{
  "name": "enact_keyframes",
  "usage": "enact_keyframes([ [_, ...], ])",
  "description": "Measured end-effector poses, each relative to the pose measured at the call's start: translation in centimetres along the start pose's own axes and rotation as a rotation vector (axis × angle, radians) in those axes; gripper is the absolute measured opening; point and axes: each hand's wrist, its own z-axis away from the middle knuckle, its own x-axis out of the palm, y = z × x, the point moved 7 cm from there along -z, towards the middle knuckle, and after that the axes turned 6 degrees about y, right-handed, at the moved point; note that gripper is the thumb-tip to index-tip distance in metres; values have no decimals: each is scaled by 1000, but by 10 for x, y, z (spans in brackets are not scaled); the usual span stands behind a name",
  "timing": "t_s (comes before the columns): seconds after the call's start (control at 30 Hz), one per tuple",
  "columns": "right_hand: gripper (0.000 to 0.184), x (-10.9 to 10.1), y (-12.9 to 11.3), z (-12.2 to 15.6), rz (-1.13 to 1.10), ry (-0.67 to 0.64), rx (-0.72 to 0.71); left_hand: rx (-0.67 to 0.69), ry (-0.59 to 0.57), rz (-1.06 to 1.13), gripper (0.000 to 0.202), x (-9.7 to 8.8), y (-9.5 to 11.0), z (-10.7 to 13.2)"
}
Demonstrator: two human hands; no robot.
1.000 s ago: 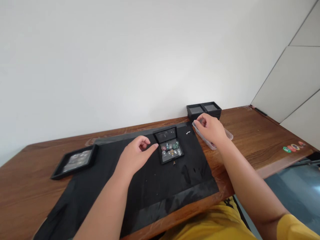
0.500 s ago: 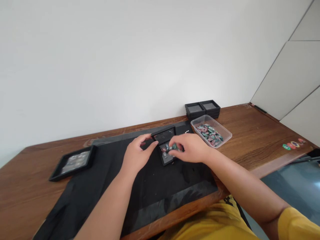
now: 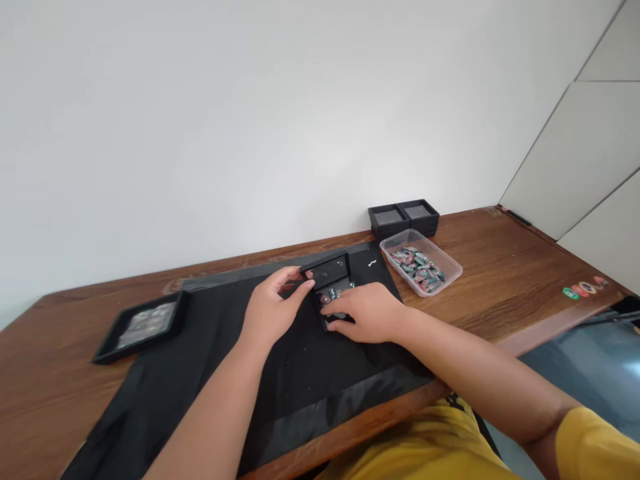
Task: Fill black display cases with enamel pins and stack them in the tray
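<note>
A small black hinged case (image 3: 326, 271) stands open on the black mat, its lid tilted back. My left hand (image 3: 275, 300) pinches the left edge of the lid between thumb and fingers. Bent over the lower half of the case is my right hand (image 3: 367, 312), fingers and thumb curled down at its front part. Whatever lies under those fingertips is hidden. Several small shiny beads or stones (image 3: 333, 293) show in the case just beyond the right fingers.
A clear plastic tub (image 3: 453, 268) of green and pink stones stands to the right. Behind it are stacked black frames (image 3: 404, 220) against the wall. A black framed case (image 3: 107, 347) with pale pieces lies at left. Round stickers (image 3: 583, 290) mark the table's right edge.
My right hand has moved left and toward me over the case, uncovering beads at the back. The green piece seen at its fingers is out of sight. My left hand stays on the lid.
</note>
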Motion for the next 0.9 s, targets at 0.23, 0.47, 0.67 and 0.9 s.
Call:
enact_keyframes([
  [0.23,29,2,-1,-1,9,23,15,-26,-17,63,34,2,-6,0],
  [0.47,29,-9,4,2,-119,124,-19,-38,-2,73,39,-1,-8,0],
  [0.67,18,-45,26,7,-268,499,128,-69,12,112,45,-5,-12,-2],
  [0.9,21,-51,39,9,-311,633,191,-10,-142,22,41,-6,1,0],
])
